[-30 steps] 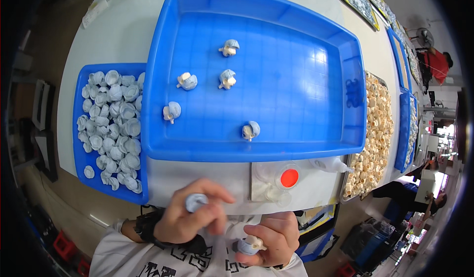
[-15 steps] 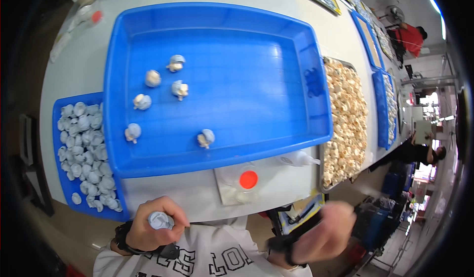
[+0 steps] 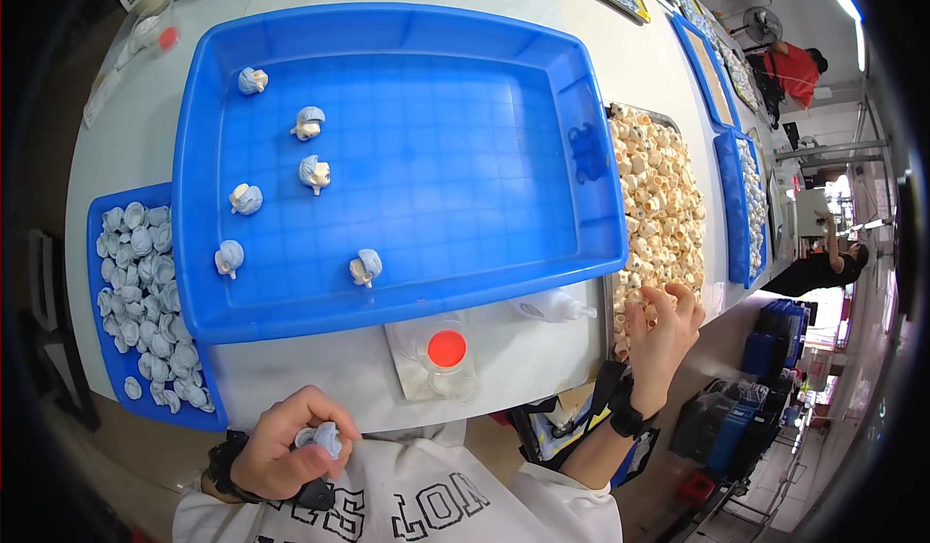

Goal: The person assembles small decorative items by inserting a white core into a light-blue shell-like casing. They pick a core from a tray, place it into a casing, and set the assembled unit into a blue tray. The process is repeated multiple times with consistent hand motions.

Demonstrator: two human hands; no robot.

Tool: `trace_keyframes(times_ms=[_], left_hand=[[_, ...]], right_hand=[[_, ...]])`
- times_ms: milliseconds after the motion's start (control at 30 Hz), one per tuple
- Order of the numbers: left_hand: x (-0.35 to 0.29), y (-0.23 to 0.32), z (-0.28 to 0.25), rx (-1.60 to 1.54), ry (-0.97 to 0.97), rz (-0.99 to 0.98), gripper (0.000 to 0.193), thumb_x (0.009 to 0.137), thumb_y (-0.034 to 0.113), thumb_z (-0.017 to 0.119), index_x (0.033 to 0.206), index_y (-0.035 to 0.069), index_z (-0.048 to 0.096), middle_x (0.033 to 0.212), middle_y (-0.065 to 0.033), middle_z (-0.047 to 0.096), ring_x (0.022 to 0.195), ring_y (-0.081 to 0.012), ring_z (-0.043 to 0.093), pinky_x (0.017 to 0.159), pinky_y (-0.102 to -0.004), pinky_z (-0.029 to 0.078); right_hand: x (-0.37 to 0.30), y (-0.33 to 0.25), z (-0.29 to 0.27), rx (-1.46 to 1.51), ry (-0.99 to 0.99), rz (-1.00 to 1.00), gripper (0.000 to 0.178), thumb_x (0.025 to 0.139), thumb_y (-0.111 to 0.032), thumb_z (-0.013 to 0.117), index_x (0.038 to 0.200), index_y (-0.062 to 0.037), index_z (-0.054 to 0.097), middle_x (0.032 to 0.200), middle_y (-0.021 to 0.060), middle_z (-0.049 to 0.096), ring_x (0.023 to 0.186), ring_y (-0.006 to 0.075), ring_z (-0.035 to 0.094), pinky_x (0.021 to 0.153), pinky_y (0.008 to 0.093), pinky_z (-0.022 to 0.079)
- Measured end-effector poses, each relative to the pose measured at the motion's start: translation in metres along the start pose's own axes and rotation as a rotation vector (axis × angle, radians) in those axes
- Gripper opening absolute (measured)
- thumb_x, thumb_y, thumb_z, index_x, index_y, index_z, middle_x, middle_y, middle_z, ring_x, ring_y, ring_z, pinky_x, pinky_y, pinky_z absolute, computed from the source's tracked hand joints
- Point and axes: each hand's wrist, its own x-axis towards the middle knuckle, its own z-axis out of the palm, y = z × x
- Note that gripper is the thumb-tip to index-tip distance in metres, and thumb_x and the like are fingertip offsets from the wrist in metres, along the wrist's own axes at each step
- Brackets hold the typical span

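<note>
My left hand, closed and held in front of my sweatshirt, grips a pale blue doll hair piece, a hollow cap shape. At the right, my right hand reaches into the near end of a metal tray heaped with cream doll head pieces. Its fingers are curved and apart over the pile; their tips partly hide among the pieces. Several small doll heads with pale blue hair lie scattered in the large blue bin, mostly in its left half.
A smaller blue tray of pale blue hair pieces stands at the left. Near the table's front are a clear jar with a red top and a white squeeze bottle. Other people work farther right.
My right hand has swung forward from beside my body to the tray of cream pieces. One doll head has rolled toward the bin's far left corner. My left hand keeps its hair piece.
</note>
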Motion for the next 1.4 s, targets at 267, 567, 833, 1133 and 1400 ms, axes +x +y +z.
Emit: trace_keyframes(times_ms=[267, 567, 833, 1133, 1400], left_hand=[[0.000, -0.001, -0.010, 0.067, -0.100, -0.047, 0.043, 0.091, 0.037, 0.052, 0.105, -0.003, 0.055, 0.071, -0.0016, 0.057, 0.061, -0.0075, 0.055, 0.057, -0.0219, 0.042], [0.009, 0.008, -0.008, 0.133, -0.218, -0.105, 0.033, 0.090, 0.022, 0.053, 0.111, -0.003, 0.055, 0.090, -0.0069, 0.060, 0.078, -0.0115, 0.057, 0.072, -0.0249, 0.044], [0.019, -0.004, 0.004, 0.090, -0.226, -0.186, 0.030, 0.088, 0.016, 0.051, 0.111, -0.003, 0.054, 0.095, -0.0081, 0.060, 0.076, -0.0111, 0.054, 0.069, -0.0244, 0.043], [0.021, -0.005, 0.005, 0.108, -0.200, -0.225, 0.028, 0.086, 0.013, 0.049, 0.107, -0.003, 0.055, 0.083, -0.0064, 0.058, 0.064, -0.0094, 0.055, 0.060, -0.0231, 0.044], [0.015, -0.008, 0.000, 0.090, -0.193, -0.200, 0.029, 0.085, 0.016, 0.049, 0.106, -0.004, 0.056, 0.077, -0.0054, 0.058, 0.061, -0.0098, 0.056, 0.057, -0.0232, 0.044]], right_hand=[[0.003, 0.004, 0.000, 0.009, 0.083, -0.098, 0.021, 0.066, -0.014, 0.072, 0.085, -0.0108, 0.065, 0.106, 0.0060, 0.055, 0.104, 0.0282, 0.045, 0.086, 0.0421, 0.037], [-0.034, -0.025, -0.055, 0.565, 0.008, -0.002, 0.009, 0.071, -0.001, 0.066, 0.076, -0.0004, 0.058, 0.069, 0.0101, 0.059, 0.063, 0.0225, 0.055, 0.062, 0.0304, 0.044], [-0.018, -0.079, 0.005, 1.032, 0.734, 0.334, 0.007, 0.082, 0.002, 0.059, 0.086, 0.0017, 0.054, 0.086, 0.0090, 0.059, 0.065, 0.0116, 0.054, 0.058, 0.0204, 0.044], [-0.014, -0.051, -0.016, 1.319, 0.798, 0.281, 0.009, 0.081, 0.004, 0.057, 0.087, -0.0004, 0.052, 0.075, 0.0084, 0.058, 0.057, 0.0096, 0.051, 0.051, 0.0198, 0.042], [-0.050, -0.009, -0.019, 0.403, -0.068, -0.157, 0.046, 0.065, 0.010, 0.060, 0.106, -0.0110, 0.062, 0.095, 0.0089, 0.052, 0.064, 0.0176, 0.052, 0.057, 0.0281, 0.045]])
